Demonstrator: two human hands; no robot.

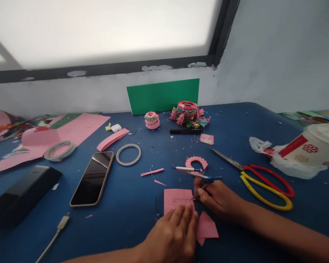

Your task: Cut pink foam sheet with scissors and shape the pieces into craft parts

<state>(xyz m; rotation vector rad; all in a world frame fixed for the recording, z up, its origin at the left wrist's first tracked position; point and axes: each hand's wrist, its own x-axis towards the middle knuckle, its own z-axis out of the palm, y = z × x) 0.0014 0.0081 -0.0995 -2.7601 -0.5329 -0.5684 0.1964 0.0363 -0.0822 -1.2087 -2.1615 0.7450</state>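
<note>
My left hand (175,232) lies flat, fingers stretched, on a pink paper piece (171,194) and a clear measuring scale (178,201) with printed marks. A curved clear edge shows left of the paper; the rest of the scale is under my fingers. My right hand (218,197) is closed around a slim pen (212,179) with a blue end. The pen's tip meets the right side of the paper by the marks. Folded pink paper scraps (207,226) lie between my hands. Just beyond my right hand are a white-and-blue pen (186,169) and a zigzag-edged pink ring (196,160).
Scissors (241,166) with red and yellow handles lie right. A paper cup (308,149) in plastic stands at far right. On the left are a phone (92,179), tape rolls (128,155), a cable (61,223) and pink sheets (82,128). Paper stacks (152,121) stand behind.
</note>
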